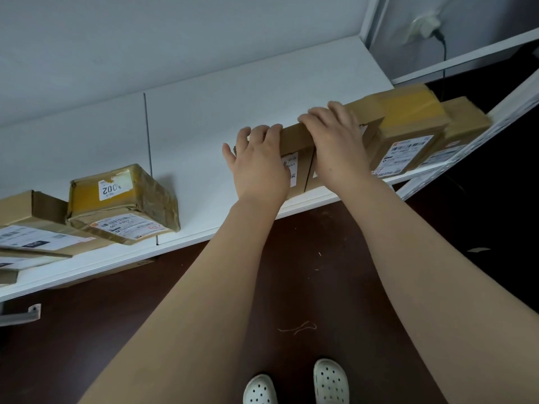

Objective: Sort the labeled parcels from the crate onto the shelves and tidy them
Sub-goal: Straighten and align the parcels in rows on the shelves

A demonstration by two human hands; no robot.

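Brown box (297, 135) is seen standing on the white shelf (204, 126), right of centre, at the near edge. It is grasped from above by both hands.

Left hand (259, 167): fingers curled over the far top edge at the box's left end, thumb spread out to the left, palm laid on the near face.

Right hand (335, 144): fingers curled over the top further right, palm on the near face.

A white label is partly covered between the hands. A vertical seam is seen beside it on the near face; whether one box or two are held cannot be told.

Just right of the hands, a taped box (408, 126) is noted, with yellow tape on top and a label on its near face. An end box (466, 121) is set just beside it, further right.

Well apart to the left, a parcel (122, 199) marked 2002 is seen at the near edge, with a flat box (29, 208) just beside it on the left.

Below the shelf, dark floor (87, 345) and two white clogs (331, 380) are seen
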